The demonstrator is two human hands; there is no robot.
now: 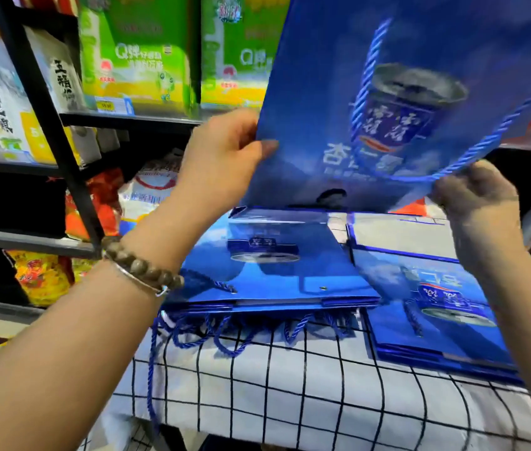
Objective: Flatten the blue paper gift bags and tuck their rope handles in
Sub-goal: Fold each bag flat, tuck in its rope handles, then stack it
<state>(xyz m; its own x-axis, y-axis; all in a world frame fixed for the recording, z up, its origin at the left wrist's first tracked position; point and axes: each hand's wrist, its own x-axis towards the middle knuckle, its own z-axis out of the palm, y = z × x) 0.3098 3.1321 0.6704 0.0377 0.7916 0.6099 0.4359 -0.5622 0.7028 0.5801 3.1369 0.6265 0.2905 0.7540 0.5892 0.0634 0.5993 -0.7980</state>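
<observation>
L hand grips left edge of raised blue bag; R hand pinches its rope handle & corner, above bag stacks on checked tabletop.

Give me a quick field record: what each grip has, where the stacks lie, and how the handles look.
held bag: blue, raised above the stacks, printed face to camera
left grip: holds held bag's left edge, thumb on front
right grip: pinches held bag's lower right edge
rope: loops across held bag's face down to right grip, not tucked
left stack: flat bags on cloth
loose ropes: spill from left stack's near edge
right stack: flat bags beside left stack
shelf: green boxes behind
</observation>
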